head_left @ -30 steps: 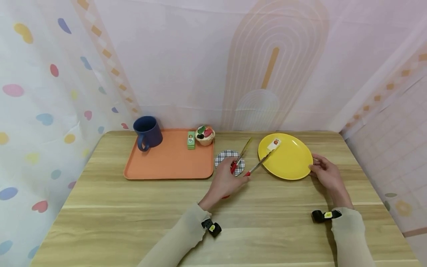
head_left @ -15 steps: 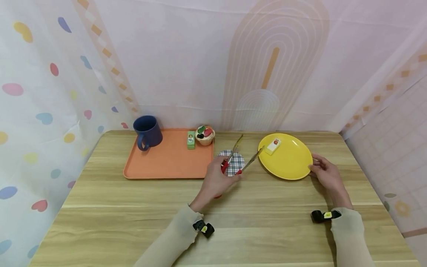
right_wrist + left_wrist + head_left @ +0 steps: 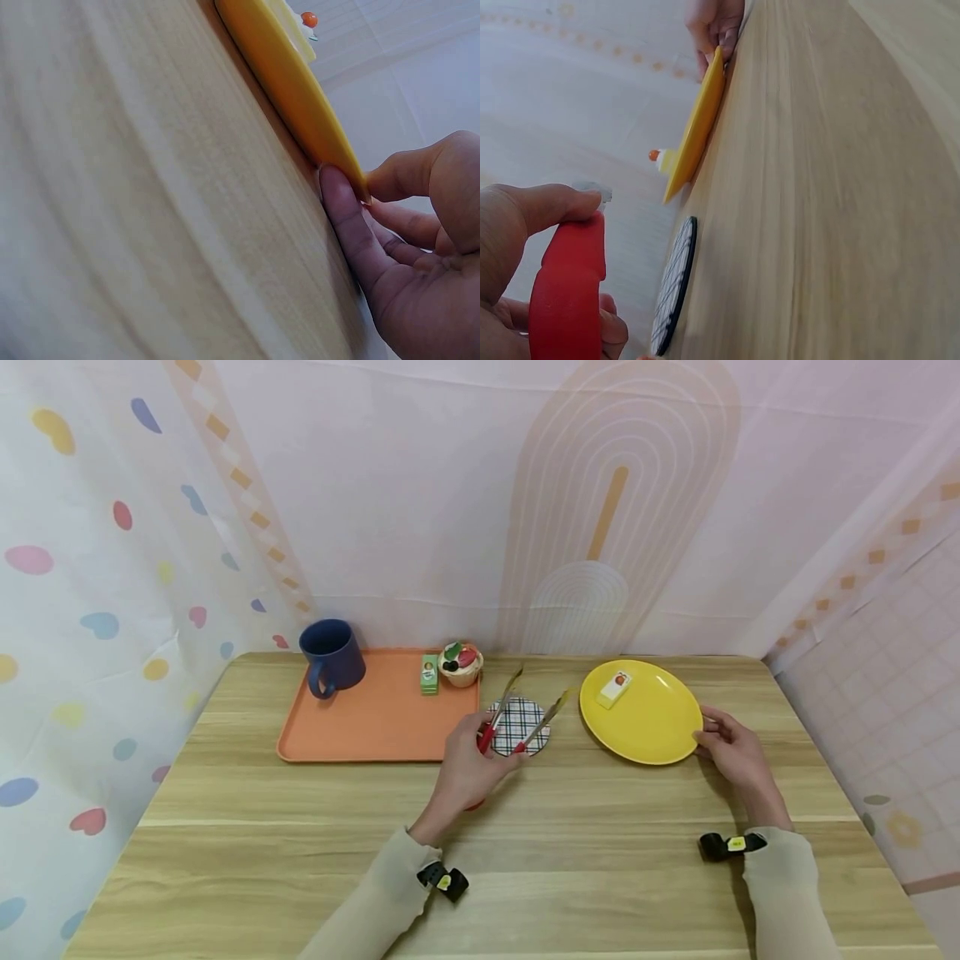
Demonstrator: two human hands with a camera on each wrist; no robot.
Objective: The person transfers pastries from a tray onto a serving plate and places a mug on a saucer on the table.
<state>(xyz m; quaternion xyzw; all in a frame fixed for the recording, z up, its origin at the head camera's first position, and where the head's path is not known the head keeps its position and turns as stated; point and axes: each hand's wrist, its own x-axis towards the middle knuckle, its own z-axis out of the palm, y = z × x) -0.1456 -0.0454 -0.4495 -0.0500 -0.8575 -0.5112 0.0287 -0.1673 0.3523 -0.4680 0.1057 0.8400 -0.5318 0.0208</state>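
Tongs (image 3: 552, 711) with red handles are gripped in my left hand (image 3: 468, 770), their metal arms spread apart over a round checkered coaster (image 3: 519, 717) with nothing between the tips. One red handle (image 3: 568, 289) shows large in the left wrist view, the thumb lying along it. My right hand (image 3: 737, 760) pinches the right rim of a yellow plate (image 3: 648, 722), its thumb and a finger on either side of the edge in the right wrist view. On the plate's left part sits a small yellow cake slice (image 3: 615, 689) with a white top and an orange-red fruit.
An orange tray (image 3: 382, 731) lies at the back left. It bears a blue mug (image 3: 341, 660) at its left corner, a green cake slice (image 3: 429, 675) and a fruit-topped cupcake (image 3: 461, 668) at its right. A patterned curtain (image 3: 420, 510) hangs behind the table.
My left hand has drawn the tongs left, away from the yellow cake slice, which now stands free on the plate. The right hand and plate have stayed put.
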